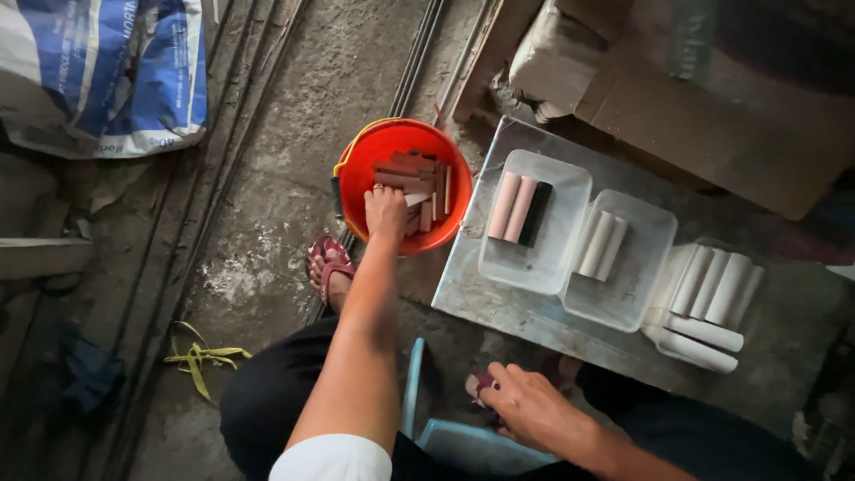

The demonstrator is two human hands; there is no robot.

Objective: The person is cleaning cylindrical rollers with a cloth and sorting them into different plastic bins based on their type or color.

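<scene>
The person sits low on a pale blue stool (pixel 445 428), and the left hand (pixel 385 212) reaches up the middle of the frame into a red bucket (pixel 374 147). Its fingers are curled down among the brown wooden blocks (pixel 411 174) stacked inside, touching the pile, though I cannot tell whether they have actually closed on a piece. The right hand (pixel 525 405) rests low, right of centre by the knee, fingers loosely bent and holding nothing that I can see.

Those blocks look short, flat and stiff, light enough for one hand, dry and not slippery. They lie loose against each other, so lifting one by its long edges, thumb opposite fingers, looks the sure way; the pile may shift as one comes out.

Right of the bucket a grey slab (pixel 481 303) carries two clear plastic trays. The nearer tray (pixel 570 174) holds two pinkish cylinders (pixel 512 207) beside a black block (pixel 537 214); the other tray (pixel 663 223) holds pale cylinders (pixel 604 245). More white cylinders (pixel 712 285) lie in a heap at the right edge of the slab.

In the upper left corner slumps a blue-and-white woven sack (pixel 107 71) with printing on it. In the upper right sits brown cardboard (pixel 712 125), its flat face plain as far as I can see. A yellow strap (pixel 200 356) lies crumpled on the concrete floor at lower left
</scene>
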